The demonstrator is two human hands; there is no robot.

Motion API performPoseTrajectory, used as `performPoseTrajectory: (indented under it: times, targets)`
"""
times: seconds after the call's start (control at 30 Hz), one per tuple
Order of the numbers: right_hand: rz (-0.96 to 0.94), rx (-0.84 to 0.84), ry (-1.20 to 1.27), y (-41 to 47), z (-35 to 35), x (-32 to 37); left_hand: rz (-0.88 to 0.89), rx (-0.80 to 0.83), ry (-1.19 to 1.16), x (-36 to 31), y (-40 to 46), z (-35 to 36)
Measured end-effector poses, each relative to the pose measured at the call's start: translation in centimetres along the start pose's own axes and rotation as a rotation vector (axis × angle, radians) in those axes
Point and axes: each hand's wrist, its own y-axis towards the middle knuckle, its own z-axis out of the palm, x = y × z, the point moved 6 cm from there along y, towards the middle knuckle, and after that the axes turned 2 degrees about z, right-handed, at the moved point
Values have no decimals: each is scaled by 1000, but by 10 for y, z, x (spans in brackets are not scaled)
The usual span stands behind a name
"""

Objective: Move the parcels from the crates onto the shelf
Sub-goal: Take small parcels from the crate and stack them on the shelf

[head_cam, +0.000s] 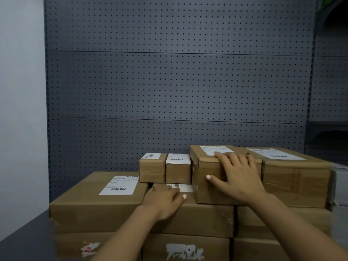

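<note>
Parcels of brown cardboard stand stacked on a dark grey shelf (22, 242), backed by a grey pegboard (169, 81); a pale wall (20, 91) lies to the left. The right hand (239, 178) lies flat over the near top edge of the tall parcel (209, 185), fingers spread across its top beside the white label (211, 150), thumb stretched down the front face; it presses rather than pinches. The left hand (163, 201) rests palm down on the middle parcel (203, 219), fingers relaxed and close together, tips touching a barcode label (183, 187) on that parcel's top. The tall parcel stands on the middle parcel, touching the wide parcel (295, 183) on its right. Two small parcels, the left one (151, 170) and the right one (178, 173), stand side by side behind the left hand, the right one just beside the tall parcel. The large parcel (88, 208) lies at the left of the stack, label up, touching the middle parcel. Lower parcels (184, 249) with torn white patches carry the stack. White items (339, 185) at the far right edge are blurred and cannot be identified. No crates are in view.
</note>
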Motion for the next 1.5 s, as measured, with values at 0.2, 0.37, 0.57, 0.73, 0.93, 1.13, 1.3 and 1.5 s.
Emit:
performPoseTrajectory:
  times: [0.2, 0.37, 0.57, 0.73, 0.93, 1.13, 1.3, 1.5]
  targets:
    - [-32, -99, 131, -36, -40, -7, 145, -350, -46, -37, -32, -32]
    - [-82, -67, 96, -111, -64, -33, 301, -368, -146, -94, -69, -32]
    - [-6, 118, 7, -236, -81, -95, 413, -382, -156, -170, -107, -12]
    - [115, 273, -65, -347, -96, -153, 551, -242, -225, -254, -133, 35]
    - [335, 405, -51, -459, -79, -221, 712, 1, -238, -349, -159, 118]
    - [569, 574, -39, -553, -18, -272, 778, 309, -189, -412, -164, 232]
    - [711, 717, -6, -625, 31, -295, 791, 528, -107, -442, -165, 326]
    - [835, 892, 7, -697, 82, -310, 819, 734, 12, -457, -168, 426]
